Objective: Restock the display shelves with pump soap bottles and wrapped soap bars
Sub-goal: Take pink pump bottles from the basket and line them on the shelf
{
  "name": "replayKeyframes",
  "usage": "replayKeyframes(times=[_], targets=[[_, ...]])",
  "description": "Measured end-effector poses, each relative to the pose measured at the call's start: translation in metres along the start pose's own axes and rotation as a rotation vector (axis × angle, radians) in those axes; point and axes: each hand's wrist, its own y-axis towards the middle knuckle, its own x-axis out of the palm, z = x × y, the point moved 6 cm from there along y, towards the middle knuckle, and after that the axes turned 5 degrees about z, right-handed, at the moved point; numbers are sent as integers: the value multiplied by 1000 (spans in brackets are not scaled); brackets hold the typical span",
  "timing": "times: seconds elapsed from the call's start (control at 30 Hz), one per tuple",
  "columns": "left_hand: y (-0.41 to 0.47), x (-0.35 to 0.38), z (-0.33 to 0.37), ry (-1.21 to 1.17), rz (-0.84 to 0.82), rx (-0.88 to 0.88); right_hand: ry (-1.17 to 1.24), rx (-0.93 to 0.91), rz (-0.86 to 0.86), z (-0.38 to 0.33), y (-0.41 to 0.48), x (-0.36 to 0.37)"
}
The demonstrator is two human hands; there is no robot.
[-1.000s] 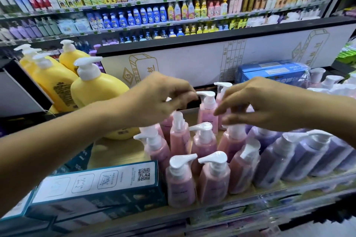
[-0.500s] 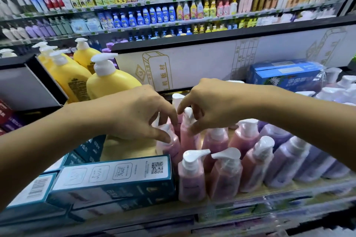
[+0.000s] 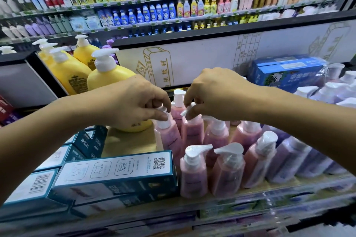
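Pink pump bottle [image 3: 169, 140] standing upright on the shelf [image 3: 127, 140], behind the front row, at the left end of the pink group; left hand [image 3: 134, 104] reaching over it, grip narrow, fingertips pinching its white pump head [image 3: 162, 110]; second pink bottle [image 3: 192, 133] standing just beside it on the right; right hand [image 3: 217, 94] arching over that one, grip also narrow, fingers pinching its pump spout [image 3: 186, 110]; front pink bottles [image 3: 193, 177] sitting at the shelf's front edge, near its middle; purple bottles [image 3: 287, 161] crowding on toward the right end, leaning slightly; large yellow pump bottles [image 3: 107, 77] filling the back left corner, the nearest showing behind the left wrist; teal boxes [image 3: 115, 175] lying stacked at the front left corner; blue wrapped pack [image 3: 285, 73] resting toward the back right.
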Motion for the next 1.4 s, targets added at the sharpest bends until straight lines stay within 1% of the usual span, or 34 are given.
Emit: replayKeyframes(times=[0.17, 0.33, 0.4, 0.53, 0.63, 0.73, 0.83, 0.87, 0.93, 1.0, 1.07, 1.17, 1.3, 1.4], targets=[[-4, -13, -1, -16, 5, 18, 28, -39, 31, -6, 2, -8], [-11, -31, -5, -16, 2, 29, -5, -121, 8, -17, -2, -8], [-14, -44, -10, -16, 26, 30, -8, -143, 4, -20, -4, -8], [-19, -69, -13, -32, 85, 76, -20, -203, -71, -26, -4, -4], [-20, -76, -15, -42, 79, 90, -29, -241, -108, -30, -4, -2], [-19, -77, -16, -17, 79, 95, 3, -292, -57, -34, -5, -11], [-16, -71, -16, -14, 93, 84, 125, -331, 5, -37, -5, -22], [-15, -69, -16, -22, 90, 70, 133, -337, 5, -38, -5, -23], [-13, -66, -16, -28, 67, 59, 65, -359, -31, -43, -5, -16], [-11, -65, -14, -29, 47, 65, -8, -357, -116, -46, -6, 0], [-11, -65, -14, -32, 38, 77, -20, -340, -170, -45, -6, 7], [-12, -72, -15, -21, 64, 94, -7, -348, -188, -38, -8, 6], [-15, -84, -18, -52, 109, 109, -52, -415, -203, -37, -13, 7], [-16, -85, -19, -32, 120, 112, -60, -398, -211, -40, -15, 8]])
